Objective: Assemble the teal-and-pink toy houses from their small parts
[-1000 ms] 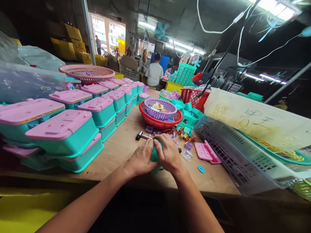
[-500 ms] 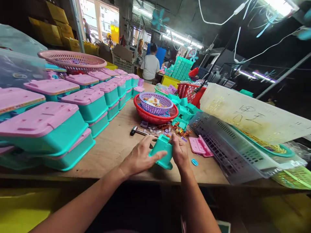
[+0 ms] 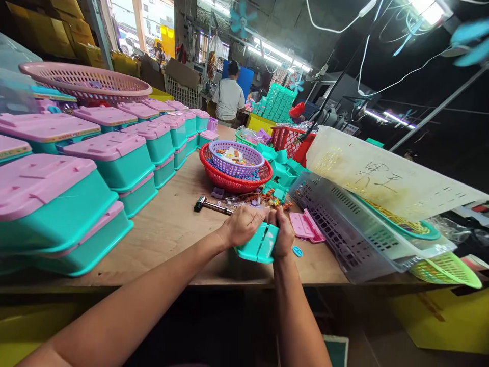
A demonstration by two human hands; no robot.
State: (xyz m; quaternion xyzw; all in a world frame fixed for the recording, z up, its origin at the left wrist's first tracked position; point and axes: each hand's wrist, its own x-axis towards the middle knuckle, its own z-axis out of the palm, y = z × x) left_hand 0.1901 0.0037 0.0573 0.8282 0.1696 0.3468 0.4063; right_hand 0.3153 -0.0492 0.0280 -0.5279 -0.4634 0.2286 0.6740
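Observation:
A small teal plastic box (image 3: 256, 245) is held over the table's front part, its slotted face turned toward me. My right hand (image 3: 283, 235) is wrapped round its right side, thumb up along the edge. My left hand (image 3: 243, 224) is closed at the far left edge of the box, fingers curled; whatever is in them is hidden. Just right of my right hand lie a small blue disc (image 3: 297, 252) and a pink lid (image 3: 305, 225). Beyond my left hand lies a hammer (image 3: 210, 205) with a black head and a metal handle.
Stacked teal boxes with pink lids (image 3: 133, 148) line the left. Ahead, a purple basket (image 3: 237, 164) sits in a red basket (image 3: 217, 179), with loose teal parts (image 3: 282, 171) behind. A clear crate (image 3: 328, 229) stands right. A person (image 3: 229, 97) is farther back.
The teal box has been turned and tilted, so its slotted face now shows. My left hand has moved from its side to its far edge, and its fingers have curled in.

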